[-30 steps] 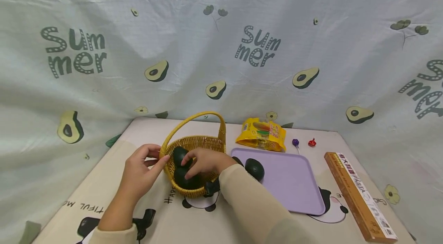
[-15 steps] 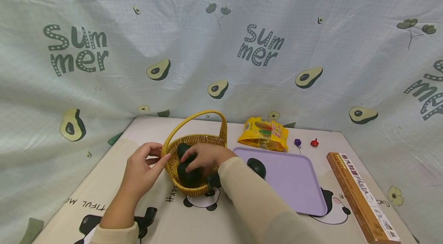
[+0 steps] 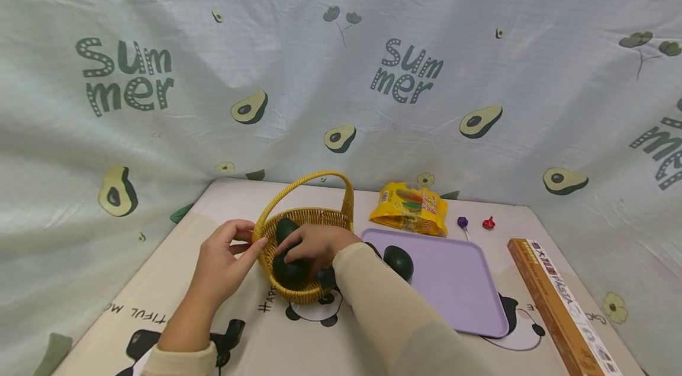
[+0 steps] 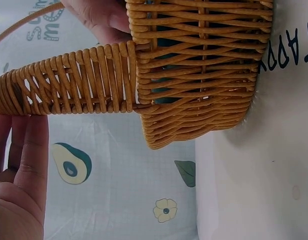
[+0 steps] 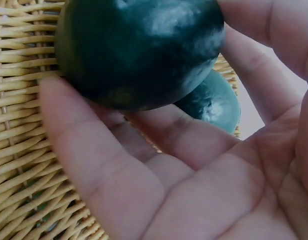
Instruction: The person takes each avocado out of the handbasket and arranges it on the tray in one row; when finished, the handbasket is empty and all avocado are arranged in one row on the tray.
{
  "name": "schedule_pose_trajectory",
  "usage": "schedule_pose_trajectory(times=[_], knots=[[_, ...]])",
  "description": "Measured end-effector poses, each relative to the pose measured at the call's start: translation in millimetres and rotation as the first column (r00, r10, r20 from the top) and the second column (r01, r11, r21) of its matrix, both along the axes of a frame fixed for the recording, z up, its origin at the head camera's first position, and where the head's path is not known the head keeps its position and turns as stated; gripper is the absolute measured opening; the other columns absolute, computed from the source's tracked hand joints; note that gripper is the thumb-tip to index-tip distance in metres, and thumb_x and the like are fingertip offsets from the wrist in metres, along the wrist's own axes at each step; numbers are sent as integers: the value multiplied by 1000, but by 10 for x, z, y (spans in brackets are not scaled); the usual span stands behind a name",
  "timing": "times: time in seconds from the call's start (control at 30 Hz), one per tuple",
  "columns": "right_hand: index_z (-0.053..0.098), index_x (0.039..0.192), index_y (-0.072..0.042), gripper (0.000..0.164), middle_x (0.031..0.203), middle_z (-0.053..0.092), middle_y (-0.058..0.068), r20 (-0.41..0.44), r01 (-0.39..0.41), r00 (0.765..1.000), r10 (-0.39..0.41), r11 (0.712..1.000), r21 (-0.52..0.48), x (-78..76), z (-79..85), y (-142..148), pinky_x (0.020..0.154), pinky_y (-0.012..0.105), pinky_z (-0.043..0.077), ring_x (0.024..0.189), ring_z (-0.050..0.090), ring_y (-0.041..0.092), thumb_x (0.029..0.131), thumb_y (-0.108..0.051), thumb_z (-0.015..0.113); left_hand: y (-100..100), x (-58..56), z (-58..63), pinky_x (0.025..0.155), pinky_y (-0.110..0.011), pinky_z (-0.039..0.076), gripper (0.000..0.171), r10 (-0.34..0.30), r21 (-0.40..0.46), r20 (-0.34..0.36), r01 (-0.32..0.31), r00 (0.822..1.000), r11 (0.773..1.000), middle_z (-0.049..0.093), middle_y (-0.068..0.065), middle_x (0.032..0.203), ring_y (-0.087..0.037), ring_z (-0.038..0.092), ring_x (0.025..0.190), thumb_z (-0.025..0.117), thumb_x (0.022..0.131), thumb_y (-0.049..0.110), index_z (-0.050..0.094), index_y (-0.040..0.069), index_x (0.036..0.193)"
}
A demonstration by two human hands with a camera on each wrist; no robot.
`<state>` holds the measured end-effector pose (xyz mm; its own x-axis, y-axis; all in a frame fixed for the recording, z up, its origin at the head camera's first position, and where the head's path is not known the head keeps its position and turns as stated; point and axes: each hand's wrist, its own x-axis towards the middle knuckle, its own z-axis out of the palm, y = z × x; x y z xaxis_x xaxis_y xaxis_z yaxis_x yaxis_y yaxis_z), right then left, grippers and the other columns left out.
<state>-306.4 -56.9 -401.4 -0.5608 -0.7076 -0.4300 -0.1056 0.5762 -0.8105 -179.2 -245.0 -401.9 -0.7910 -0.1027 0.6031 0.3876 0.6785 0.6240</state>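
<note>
A yellow wicker basket [image 3: 303,295] with a tall arched handle stands on the table. My left hand [image 3: 226,260] pinches the foot of that handle [image 4: 84,85], thumb on one side and fingers on the other. Inside the basket, my right hand [image 3: 317,246] grips a dark green avocado [image 5: 139,55] between thumb and fingers, near the basket's front wall. The fingertips [image 5: 61,100] lie right by the woven side. A second avocado [image 3: 286,228] lies behind it in the basket, partly covered by the hand.
Right of the basket lies a lilac tray [image 3: 453,287] bearing an avocado [image 3: 398,262] and another mostly hidden by the right sleeve. Behind it are a yellow snack bag [image 3: 410,208], a purple lollipop [image 3: 462,222] and a red candy [image 3: 488,222]. A pasta box [image 3: 565,305] lies far right.
The head view has shifted slightly. My right hand stays in the basket at the near avocado, and the rear avocado shows a little farther back. My left hand keeps its place on the handle.
</note>
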Motion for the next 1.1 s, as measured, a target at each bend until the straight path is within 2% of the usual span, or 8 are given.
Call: schedule_pose_trajectory(times=[0.13,0.27,0.37,0.5,0.73,0.8,0.93,1.1], knots=[[78,117,-23,23,140,53,10,62,7,998,-5,1000,-20,12,-5,-27,74,54,64,122,57,38,98,-16,67,-5,1,1,78,-8,55,28,3,-10,-5,-3,1000,1000,69,-2,98,-9,67,90,82,87,7,65,7,110],[77,116,-21,24,138,53,9,77,2,997,0,1000,-28,20,-13,-20,76,53,64,119,58,35,93,-14,74,2,0,0,78,-7,55,28,-2,-12,-14,2,1000,1000,69,-1,98,-9,67,90,82,87,7,65,7,109],[76,117,-22,33,137,52,9,62,-16,998,18,1000,-26,25,-4,5,76,51,65,113,60,32,87,-10,80,7,-2,2,78,-7,55,28,-5,-7,-13,4,1000,1000,69,-1,98,-9,67,90,82,87,7,65,7,109],[73,125,-24,46,140,49,9,34,-43,998,44,999,-18,22,27,60,77,48,65,110,60,29,84,-7,83,8,4,6,78,-9,56,28,4,-10,1,-4,1000,1000,68,-1,99,-11,68,90,82,88,8,65,7,110],[62,141,-29,69,145,48,11,23,-23,999,24,999,-33,0,97,185,78,46,65,115,58,27,80,-6,84,12,11,13,77,-24,63,27,9,-16,2,-9,1000,1000,69,-1,99,-7,66,90,81,88,9,65,7,111],[61,140,-32,70,143,49,12,-1,-8,1000,8,999,-46,-5,120,213,78,46,65,115,58,27,79,-7,84,10,10,15,78,-22,62,27,11,-18,0,-11,1000,1000,68,-1,99,-6,66,90,81,88,9,66,7,111],[61,138,-35,70,140,53,13,-53,21,998,-26,996,-88,-21,162,251,81,45,64,115,59,27,77,-9,85,9,10,19,78,-11,57,28,15,-22,1,-15,1000,1000,68,-2,100,-9,66,91,81,89,9,65,6,111],[59,139,-36,72,144,53,10,-66,48,996,-57,990,-136,-29,197,313,83,43,64,117,58,27,77,-10,86,19,11,16,79,-4,51,27,14,-24,4,-13,1000,1000,68,-4,101,-9,66,91,80,89,9,65,6,112]])
